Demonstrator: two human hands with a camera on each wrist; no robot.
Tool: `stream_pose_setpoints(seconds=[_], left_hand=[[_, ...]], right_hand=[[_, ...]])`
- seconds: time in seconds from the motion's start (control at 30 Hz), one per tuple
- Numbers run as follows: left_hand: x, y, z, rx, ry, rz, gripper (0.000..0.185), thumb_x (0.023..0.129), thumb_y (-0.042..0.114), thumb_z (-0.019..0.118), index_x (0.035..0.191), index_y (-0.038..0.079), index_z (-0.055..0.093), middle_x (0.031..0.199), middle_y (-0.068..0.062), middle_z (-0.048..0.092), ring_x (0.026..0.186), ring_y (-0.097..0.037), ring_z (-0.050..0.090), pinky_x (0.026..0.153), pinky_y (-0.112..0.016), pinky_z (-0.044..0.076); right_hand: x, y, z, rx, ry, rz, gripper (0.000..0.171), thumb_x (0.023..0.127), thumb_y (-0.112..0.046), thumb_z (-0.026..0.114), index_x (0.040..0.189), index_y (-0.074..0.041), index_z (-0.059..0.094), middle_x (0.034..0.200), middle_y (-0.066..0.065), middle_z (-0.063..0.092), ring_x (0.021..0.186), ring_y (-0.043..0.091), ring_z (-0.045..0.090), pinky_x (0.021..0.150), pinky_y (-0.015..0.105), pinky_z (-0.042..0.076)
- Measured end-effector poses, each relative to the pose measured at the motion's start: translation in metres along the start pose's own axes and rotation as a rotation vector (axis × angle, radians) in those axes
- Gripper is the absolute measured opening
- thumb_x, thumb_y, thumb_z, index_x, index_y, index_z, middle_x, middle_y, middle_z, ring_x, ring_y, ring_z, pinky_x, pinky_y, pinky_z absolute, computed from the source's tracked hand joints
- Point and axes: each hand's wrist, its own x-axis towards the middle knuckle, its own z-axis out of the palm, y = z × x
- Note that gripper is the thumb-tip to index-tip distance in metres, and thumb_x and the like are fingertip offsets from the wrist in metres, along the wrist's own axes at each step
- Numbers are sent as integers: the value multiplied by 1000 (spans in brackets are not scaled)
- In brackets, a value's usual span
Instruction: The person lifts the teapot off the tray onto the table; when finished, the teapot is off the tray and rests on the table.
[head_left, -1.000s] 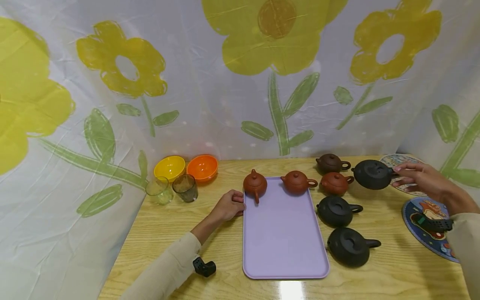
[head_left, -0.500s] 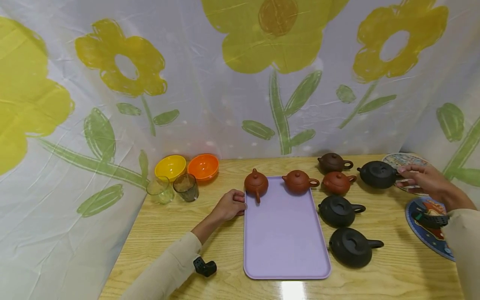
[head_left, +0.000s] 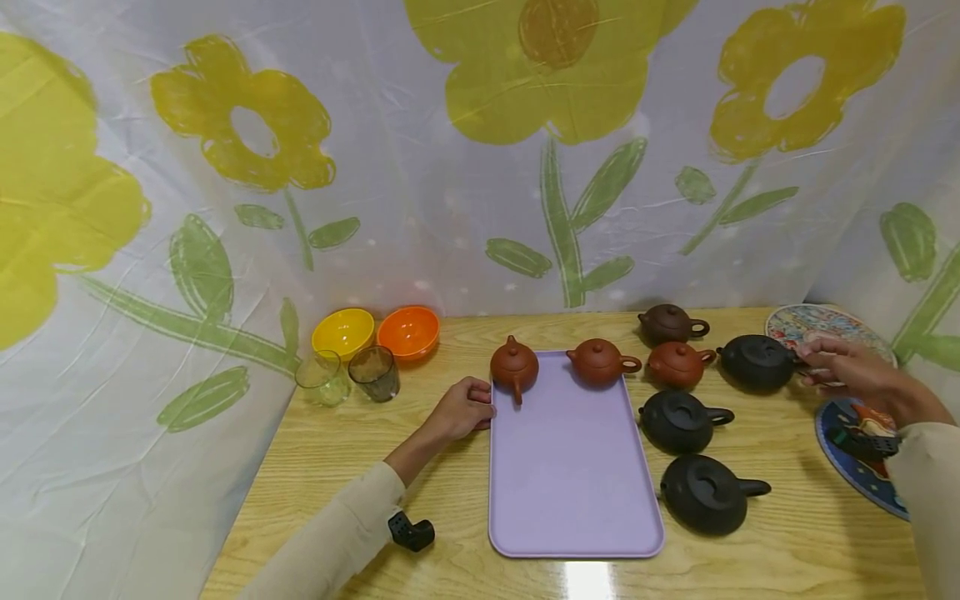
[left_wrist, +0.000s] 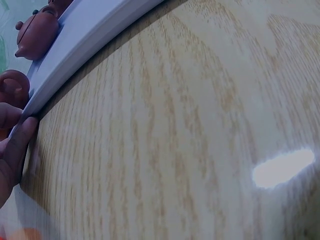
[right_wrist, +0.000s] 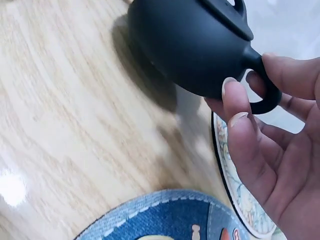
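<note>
A: Black clay, that teapot (head_left: 757, 362) by the far right of the table (head_left: 465, 475), with the right hand (head_left: 847, 371) pinching its loop handle (right_wrist: 264, 95) between thumb and fingers.

B: And the left hand (head_left: 461, 410)?

A: Fingers curled against the left rim of the lilac tray (head_left: 573, 467), steadying it.

B: Any advice for handling it?

A: I'd keep the pot level so the lid (right_wrist: 227, 17) stays seated, and lift it clear of the neighbouring red teapot (head_left: 675, 364) rather than dragging it across.
</note>
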Motion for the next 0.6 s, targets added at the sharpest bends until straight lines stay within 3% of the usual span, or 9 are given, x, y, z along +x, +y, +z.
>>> stream_pose_setpoints(seconds=[0.27,0.47,0.6], left_hand=[[-2,2,0,12,1,6,40,91,0,67,129,-2,52,115,-17,58,92,-20,64,79,-35,62],[-3,3,0,15,1,10,41,91,0,67,129,-2,52,115,-17,58,93,-21,64,79,-36,62],[-1,1,0,15,1,9,40,91,0,67,128,-2,53,115,-16,58,93,-21,64,79,-35,63]], right_hand=[[-2,7,3,24,-66,33,19,109,-27,41,109,-20,59,101,-13,59,88,12,66,77,33,58],[-1,11,6,-9,-110,25,19,109,-27,41,114,-23,59,107,-21,55,92,11,66,80,33,59],[1,11,11,-34,-125,33,19,109,-29,40,120,-21,55,109,-19,55,92,11,65,80,35,59]])
